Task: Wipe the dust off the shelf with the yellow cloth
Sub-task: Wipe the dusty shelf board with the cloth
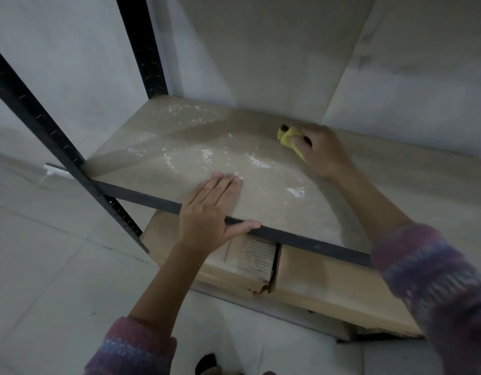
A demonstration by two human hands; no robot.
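The right hand is clutching the cloth at the back edge of the shelf, near the wall. The left hand is lying flat, fingers straight, over the front rail. Dust is lying on the open board between them.

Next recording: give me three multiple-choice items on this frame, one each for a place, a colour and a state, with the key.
1. Where on the shelf is the cloth? A) front edge B) back C) left corner
2. The front rail is: A) white B) red C) black
3. The left hand is: A) flat, fingers straight B) a fist C) pinching the cloth

Key: 1B, the right hand grips it far behind the rail; 2C, the rail is black against the pale board; 3A, its palm rests on the shelf with the thumb over the rail.
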